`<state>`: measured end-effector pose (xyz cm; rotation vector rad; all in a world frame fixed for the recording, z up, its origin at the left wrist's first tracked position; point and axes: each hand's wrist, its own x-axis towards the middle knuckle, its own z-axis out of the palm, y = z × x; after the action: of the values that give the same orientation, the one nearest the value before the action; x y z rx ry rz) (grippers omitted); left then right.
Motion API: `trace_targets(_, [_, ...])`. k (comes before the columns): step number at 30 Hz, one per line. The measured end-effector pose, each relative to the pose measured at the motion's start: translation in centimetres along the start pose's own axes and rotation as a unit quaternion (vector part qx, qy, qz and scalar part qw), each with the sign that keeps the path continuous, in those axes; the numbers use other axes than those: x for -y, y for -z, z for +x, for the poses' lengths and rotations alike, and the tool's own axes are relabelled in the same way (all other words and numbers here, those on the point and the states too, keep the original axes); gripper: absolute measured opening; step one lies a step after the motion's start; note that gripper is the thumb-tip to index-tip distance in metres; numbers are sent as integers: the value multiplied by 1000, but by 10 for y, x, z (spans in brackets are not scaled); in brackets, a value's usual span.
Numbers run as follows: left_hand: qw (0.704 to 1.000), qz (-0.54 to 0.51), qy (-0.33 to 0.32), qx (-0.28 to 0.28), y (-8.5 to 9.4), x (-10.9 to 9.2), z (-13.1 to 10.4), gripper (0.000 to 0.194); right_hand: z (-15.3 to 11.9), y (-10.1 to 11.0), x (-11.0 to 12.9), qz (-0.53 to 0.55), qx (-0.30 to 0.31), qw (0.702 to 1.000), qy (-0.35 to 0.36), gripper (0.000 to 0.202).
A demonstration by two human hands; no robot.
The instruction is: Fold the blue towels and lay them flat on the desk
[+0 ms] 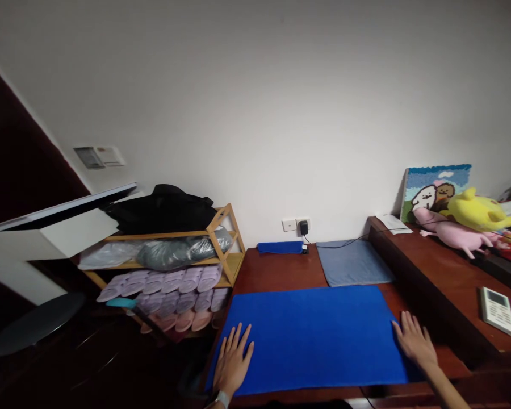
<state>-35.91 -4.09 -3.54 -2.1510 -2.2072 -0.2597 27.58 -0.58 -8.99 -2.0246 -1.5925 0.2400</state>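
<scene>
A bright blue cloth [315, 338] lies spread out on the reddish-brown wooden table [276, 272]. My left hand [233, 359] rests flat on the cloth's left side, fingers spread and pointing away from me. At the right edge of the cloth lies my right hand [415, 341], palm down with fingers apart, partly over the bare wood. Neither hand grips anything. Behind the blue cloth is a flat grey-blue cloth [352, 263]. A narrow folded blue cloth [280, 247] sits against the wall.
A wooden rack [229, 244] with several slippers [191, 278] and a black bag [166, 210] stands left. A black plug [304, 227] hangs from the wall socket. On the raised ledge at right are plush toys [455, 233], a picture [436, 190] and a white remote [497, 311].
</scene>
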Motion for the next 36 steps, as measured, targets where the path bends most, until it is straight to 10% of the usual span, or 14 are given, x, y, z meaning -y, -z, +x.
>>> trace_targets(3, [1000,-2,3,-1,-2,0,0,57,10,4,14,-54,-66,996,-22,76])
trace_targets(11, [1000,-2,5,6,2,0,-2,56,4,-71,245,-46,126,976,172,73])
trace_targets(14, [1000,1,5,9,5,0,-3,56,4,-92,283,-53,191,961,195,71])
trace_targets(17, [1000,0,3,5,5,1,-2,55,15,-93,260,-70,206,960,178,71])
trace_targets(26, [1000,0,2,8,0,6,2,57,83,-11,63,-112,124,986,17,67])
trace_targets(36, [994,87,-5,60,-6,20,10,61,93,-4,29,-82,116,988,55,66])
